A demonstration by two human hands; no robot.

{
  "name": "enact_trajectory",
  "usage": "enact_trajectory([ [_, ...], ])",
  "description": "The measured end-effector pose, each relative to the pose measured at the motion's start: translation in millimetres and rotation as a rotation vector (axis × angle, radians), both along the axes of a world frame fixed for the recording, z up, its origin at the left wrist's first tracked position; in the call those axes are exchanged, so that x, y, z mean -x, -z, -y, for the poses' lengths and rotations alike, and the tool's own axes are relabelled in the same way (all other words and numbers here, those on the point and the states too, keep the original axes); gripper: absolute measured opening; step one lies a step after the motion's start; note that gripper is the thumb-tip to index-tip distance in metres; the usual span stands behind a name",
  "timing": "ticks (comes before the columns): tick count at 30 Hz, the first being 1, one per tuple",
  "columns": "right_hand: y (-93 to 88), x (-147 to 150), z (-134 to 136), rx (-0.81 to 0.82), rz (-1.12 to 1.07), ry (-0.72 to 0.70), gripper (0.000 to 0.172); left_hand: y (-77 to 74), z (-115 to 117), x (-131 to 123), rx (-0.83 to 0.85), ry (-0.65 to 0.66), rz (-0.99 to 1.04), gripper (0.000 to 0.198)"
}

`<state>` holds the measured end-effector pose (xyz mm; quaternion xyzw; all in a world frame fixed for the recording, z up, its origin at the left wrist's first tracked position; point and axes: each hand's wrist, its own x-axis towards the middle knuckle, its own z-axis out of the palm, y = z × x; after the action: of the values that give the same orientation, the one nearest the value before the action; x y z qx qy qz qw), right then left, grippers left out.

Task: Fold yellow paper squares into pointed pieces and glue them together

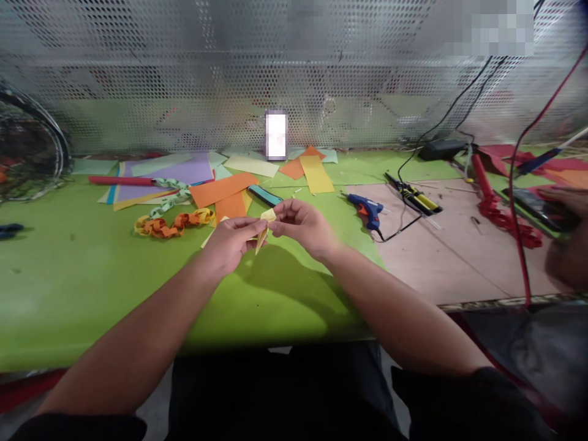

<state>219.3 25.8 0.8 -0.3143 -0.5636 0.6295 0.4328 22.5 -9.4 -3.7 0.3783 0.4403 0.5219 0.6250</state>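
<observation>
A small piece of pale yellow paper (261, 236), folded or curled at its top, is held between my two hands above the green table. My left hand (229, 241) pinches it from the left with thumb and fingers. On the other side, the thumb and fingertips of my right hand (303, 225) close on its upper edge. Just behind my hands lie orange paper strips (225, 191) and a teal-and-black tool (265, 196), perhaps a cutter or stapler. To the left rests a twisted paper chain (177, 225) in orange, yellow and pale green.
A blue glue gun (365, 209) and yellow-black wire strippers (420, 199) lie right, with cables. Purple paper (165, 174) and a yellow strip (316, 174) are at the back. A lit phone (276, 136) leans on the perforated metal panel. Another person's hand (567, 202) reaches in far right.
</observation>
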Motion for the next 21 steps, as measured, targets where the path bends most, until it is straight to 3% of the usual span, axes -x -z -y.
enact_trajectory([
  [11,-3.5,-4.2,-2.5,0.014,0.021,-0.021,0.042,0.7,-3.0,-0.2,0.072,0.038,0.049,0.034],
  [21,-6.1,-6.3,-0.5,-0.121,0.046,-0.057,0.039,-3.3,-0.1,-5.0,-0.049,-0.111,-0.074,0.034],
])
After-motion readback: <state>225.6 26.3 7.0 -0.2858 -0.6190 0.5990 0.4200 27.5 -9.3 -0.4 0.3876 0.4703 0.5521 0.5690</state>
